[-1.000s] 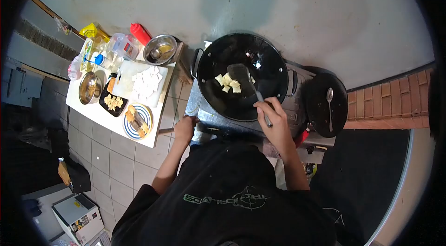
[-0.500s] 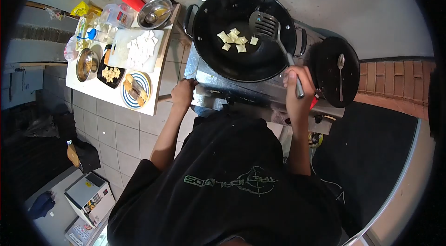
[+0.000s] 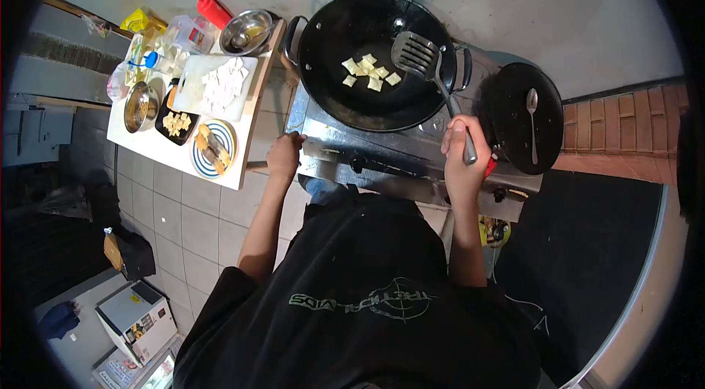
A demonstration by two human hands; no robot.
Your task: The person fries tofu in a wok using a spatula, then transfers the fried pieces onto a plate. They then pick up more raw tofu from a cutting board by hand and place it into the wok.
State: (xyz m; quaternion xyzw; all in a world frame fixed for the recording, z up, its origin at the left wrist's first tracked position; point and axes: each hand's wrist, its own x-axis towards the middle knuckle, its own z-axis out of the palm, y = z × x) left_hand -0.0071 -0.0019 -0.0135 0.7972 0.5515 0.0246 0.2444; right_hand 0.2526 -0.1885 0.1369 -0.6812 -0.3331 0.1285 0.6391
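My right hand [image 3: 468,145] is wrapped round the grey handle of a slotted spatula [image 3: 416,55]. The spatula's metal head hangs over the right side of a large black wok [image 3: 345,106], close to a small cluster of pale square dough pieces [image 3: 369,69] lying in it. The wok sits on a steel gas stove [image 3: 327,141]. At the stove's left front corner my left hand [image 3: 284,155] is closed, its fingers curled over the edge.
Right of the wok, a spoon [image 3: 532,124] lies on a black round pan [image 3: 510,106]. The side table [image 3: 236,176] at left holds a cutting board [image 3: 192,69] with white squares, a black tray [image 3: 165,133] of fried pieces, a striped plate [image 3: 233,141], metal bowls [image 3: 253,16] and a red bottle [image 3: 213,13].
The camera view has shifted, showing more of the stove front. The spatula head is slightly lower in view, nearer the rightmost dough piece. Both hands keep their holds.
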